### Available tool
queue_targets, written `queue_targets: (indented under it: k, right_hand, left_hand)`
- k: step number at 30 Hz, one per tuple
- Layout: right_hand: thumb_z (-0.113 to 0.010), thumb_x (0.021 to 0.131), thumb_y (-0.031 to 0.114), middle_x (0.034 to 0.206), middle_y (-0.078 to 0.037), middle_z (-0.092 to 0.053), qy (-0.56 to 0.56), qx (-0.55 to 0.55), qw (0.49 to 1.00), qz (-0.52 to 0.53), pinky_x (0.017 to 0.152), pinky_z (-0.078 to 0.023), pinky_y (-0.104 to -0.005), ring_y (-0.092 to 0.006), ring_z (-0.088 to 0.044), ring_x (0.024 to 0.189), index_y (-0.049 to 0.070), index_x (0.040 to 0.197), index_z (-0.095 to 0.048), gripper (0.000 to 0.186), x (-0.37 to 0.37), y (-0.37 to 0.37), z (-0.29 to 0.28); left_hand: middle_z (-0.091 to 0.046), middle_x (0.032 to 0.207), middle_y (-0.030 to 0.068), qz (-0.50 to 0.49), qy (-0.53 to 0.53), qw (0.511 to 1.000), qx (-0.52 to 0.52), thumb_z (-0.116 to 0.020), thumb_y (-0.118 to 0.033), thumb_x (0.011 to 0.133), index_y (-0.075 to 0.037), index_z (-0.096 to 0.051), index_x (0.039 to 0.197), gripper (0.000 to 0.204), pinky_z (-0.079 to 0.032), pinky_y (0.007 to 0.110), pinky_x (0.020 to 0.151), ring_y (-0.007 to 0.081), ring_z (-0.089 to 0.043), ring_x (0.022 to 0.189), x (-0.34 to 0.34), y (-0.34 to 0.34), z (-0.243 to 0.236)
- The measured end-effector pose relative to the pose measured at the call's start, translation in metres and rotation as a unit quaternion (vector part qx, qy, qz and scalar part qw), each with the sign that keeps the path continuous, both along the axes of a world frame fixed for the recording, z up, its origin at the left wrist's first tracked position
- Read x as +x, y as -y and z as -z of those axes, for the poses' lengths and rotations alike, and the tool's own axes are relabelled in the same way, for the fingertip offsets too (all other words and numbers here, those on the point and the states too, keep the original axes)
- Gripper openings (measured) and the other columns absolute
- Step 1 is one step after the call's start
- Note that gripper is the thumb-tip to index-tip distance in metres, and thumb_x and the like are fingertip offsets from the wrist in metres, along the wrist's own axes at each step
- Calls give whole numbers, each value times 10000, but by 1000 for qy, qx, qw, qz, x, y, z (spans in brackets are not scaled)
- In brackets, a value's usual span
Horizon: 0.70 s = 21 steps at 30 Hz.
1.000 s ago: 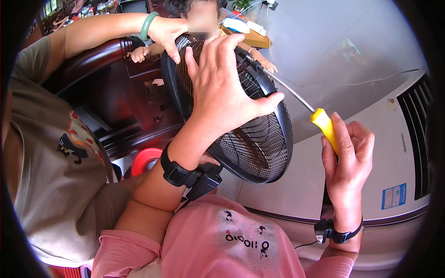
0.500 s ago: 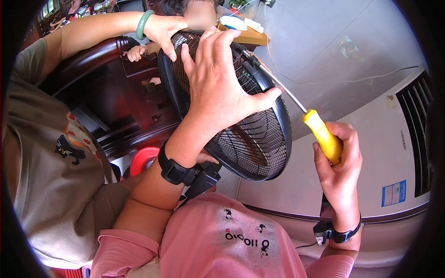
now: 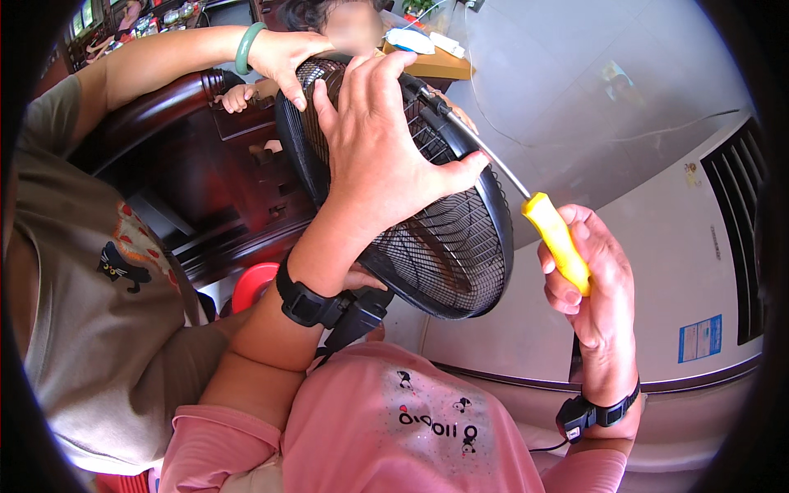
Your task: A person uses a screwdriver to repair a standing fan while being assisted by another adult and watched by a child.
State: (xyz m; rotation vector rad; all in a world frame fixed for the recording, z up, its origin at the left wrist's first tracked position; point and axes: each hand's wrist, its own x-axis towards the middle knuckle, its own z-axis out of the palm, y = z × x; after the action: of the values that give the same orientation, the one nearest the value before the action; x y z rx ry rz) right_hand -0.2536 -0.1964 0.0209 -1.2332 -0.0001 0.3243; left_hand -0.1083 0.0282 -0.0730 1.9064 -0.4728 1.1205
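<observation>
A black wire-mesh fan head (image 3: pixel 444 263) is held up on edge, its rim running from upper middle to lower right. My left hand (image 3: pixel 374 164) spreads over its top, thumb pressed on the rim and fingers gripping the far side. In my right hand (image 3: pixel 604 275) is a screwdriver (image 3: pixel 557 242) with a yellow handle and a metal shaft. Its shaft slants up-left to a black clip (image 3: pixel 434 103) on the fan's rim; the tip itself is hard to make out. Another person's hand (image 3: pixel 283 57), below a green bangle, holds the guard's upper left.
At my left stands that person in a brown-green shirt (image 3: pixel 99 329). A small hand (image 3: pixel 237 99) rests by the dark wooden furniture (image 3: pixel 238 172) behind the fan. To the right is a white appliance (image 3: pixel 641 304) with a dark vent. A red basin (image 3: pixel 253 283) sits low.
My right fingers have shifted round the yellow handle, now more unfolded along it. The screwdriver handle has moved slightly left, and the fan has shifted a little left with my left hand.
</observation>
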Motion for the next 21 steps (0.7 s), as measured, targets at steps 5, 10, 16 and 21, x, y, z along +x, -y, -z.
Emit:
queue_targets:
  k: [5,10,16,21]
  right_hand:
    - [-796,778,-24,1006,-87,-636,185,-271,937,118,761,-529,-271,-150,-635,832,41,1201,-537,500,-16,-34,6]
    - [-786,766,-31,1074,-123,-619,473,-686,534,141,727,-554,-319,-240,-669,871,18,1199,-616,468,-12,-34,-1]
    - [-744,866,106,922,-99,-606,525,-745,392,123,573,-507,-288,-161,-586,699,5,1295,-624,457,-14,-31,5]
    - [-612,1007,277,796,-94,-615,77,-316,933,156,463,-346,-221,-77,-461,526,12,1206,-569,335,-9,-36,-10]
  left_hand:
    - [-437,1378,191,-4,-7,1000,8,-911,-486,540,-97,-368,1384,1077,-167,708,1106,374,-377,1374,-1,-1,0]
    - [-439,1382,189,7,3,1000,-10,-915,-482,540,-95,-369,1385,1078,-169,712,1104,367,-385,1371,1,-1,2]
    - [-490,1363,198,-20,2,1000,9,-920,-430,543,-52,-393,1364,1046,-239,567,1131,380,-448,1321,-6,-1,-5]
    - [-460,1375,198,-10,-9,1000,6,-915,-446,539,-73,-380,1380,1065,-188,645,1125,372,-401,1360,-3,0,-2]
